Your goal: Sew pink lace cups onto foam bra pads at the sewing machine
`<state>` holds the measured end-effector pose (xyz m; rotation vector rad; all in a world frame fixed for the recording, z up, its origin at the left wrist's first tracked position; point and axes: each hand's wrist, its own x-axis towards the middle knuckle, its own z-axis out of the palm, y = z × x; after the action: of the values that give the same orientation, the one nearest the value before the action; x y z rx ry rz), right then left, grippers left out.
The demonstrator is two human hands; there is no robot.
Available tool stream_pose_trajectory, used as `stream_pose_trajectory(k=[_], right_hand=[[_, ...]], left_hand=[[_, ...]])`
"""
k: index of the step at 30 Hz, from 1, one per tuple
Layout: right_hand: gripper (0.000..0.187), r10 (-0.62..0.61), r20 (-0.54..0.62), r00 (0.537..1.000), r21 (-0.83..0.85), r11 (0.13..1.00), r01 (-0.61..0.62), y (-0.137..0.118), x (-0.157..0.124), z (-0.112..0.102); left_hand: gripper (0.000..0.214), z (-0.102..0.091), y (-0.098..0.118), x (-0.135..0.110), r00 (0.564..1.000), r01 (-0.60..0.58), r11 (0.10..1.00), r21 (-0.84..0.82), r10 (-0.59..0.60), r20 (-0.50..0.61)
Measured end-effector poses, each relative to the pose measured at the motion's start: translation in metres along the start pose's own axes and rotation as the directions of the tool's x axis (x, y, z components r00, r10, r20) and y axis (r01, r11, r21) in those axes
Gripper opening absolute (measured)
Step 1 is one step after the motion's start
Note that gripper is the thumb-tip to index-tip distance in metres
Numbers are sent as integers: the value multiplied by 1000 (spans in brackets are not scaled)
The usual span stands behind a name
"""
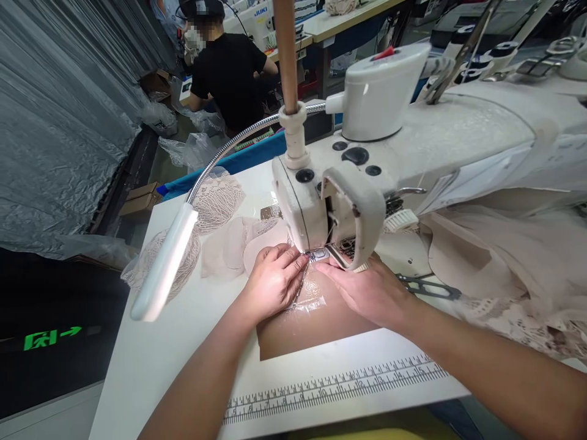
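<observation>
A white sewing machine (298, 205) stands over the work, its needle area lit. My left hand (277, 278) lies just left of the presser foot (318, 253), its curled fingers pressed together on a pale pink fabric piece (259, 244). To the right of the foot is my right hand (367, 287), open, with a digit stretched flat toward the needle; its other fingers are partly hidden behind the machine head. Both hands rest over a brown sheet (316, 333) with shiny clear tape on it. Whatever lies directly under the fingertips is hidden.
Lace pieces (215, 201) lie at the left of the white table (132, 366). A lamp (165, 263) on a bendy arm hangs above them. More pink fabric (472, 244) and thread snips (431, 287) are right. A printed ruler (339, 388) runs along the front. Another person (229, 79) sits beyond.
</observation>
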<state>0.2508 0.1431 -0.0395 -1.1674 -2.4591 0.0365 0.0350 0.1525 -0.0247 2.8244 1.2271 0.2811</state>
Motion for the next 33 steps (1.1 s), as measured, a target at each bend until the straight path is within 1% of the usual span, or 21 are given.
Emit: stream_pose_trajectory(k=[4, 8, 11, 13, 15, 17, 19, 22, 24, 27, 30, 33], right_hand=[[32, 6, -13, 1000, -1, 1000, -6, 1, -1, 0], [32, 4, -29, 1000, -40, 999, -5, -1, -1, -1], [30, 1, -86, 996, -55, 998, -6, -2, -1, -2], [29, 1, -117, 993, -53, 999, -7, -1, -2, -2], [29, 5, -121, 993, -49, 999, -11, 0, -3, -2], [29, 9, -104, 994, -44, 999, -13, 1, -4, -2], [28, 6, -98, 995, -39, 999, -10, 2, -4, -1], [28, 4, -114, 993, -25, 1000, -7, 3, -6, -2], [28, 8, -115, 993, -2, 1000, -8, 4, -7, -2], [26, -4, -105, 994, 59, 998, 10, 5, -9, -4], [25, -33, -31, 999, 142, 989, 37, 5, -11, -6], [25, -61, 77, 995, 196, 980, 45, 5, -12, -9]], left_hand=[[28, 0, 1, 0, 1000, 18, 999, 33, -18, 23], [33, -5, 4, 0, 993, 93, 991, 96, -99, 66], [42, -18, 10, -2, 977, 162, 981, 112, -175, 124], [48, -29, 16, -4, 962, 186, 980, 76, -197, 187], [47, -38, 22, -5, 944, 204, 979, 25, -204, 258], [43, -41, 28, -6, 933, 222, 975, -2, -212, 291], [40, -38, 33, -6, 941, 214, 977, -13, -202, 272], [37, -28, 36, -5, 972, 139, 989, -53, -126, 200], [34, -21, 36, -5, 984, 88, 993, -75, -75, 163], [32, -15, 33, -7, 991, 62, 995, -73, -52, 126], [31, -17, 29, -9, 992, 73, 993, -89, -63, 107], [34, -23, 27, -12, 991, 77, 983, -169, -56, 125]])
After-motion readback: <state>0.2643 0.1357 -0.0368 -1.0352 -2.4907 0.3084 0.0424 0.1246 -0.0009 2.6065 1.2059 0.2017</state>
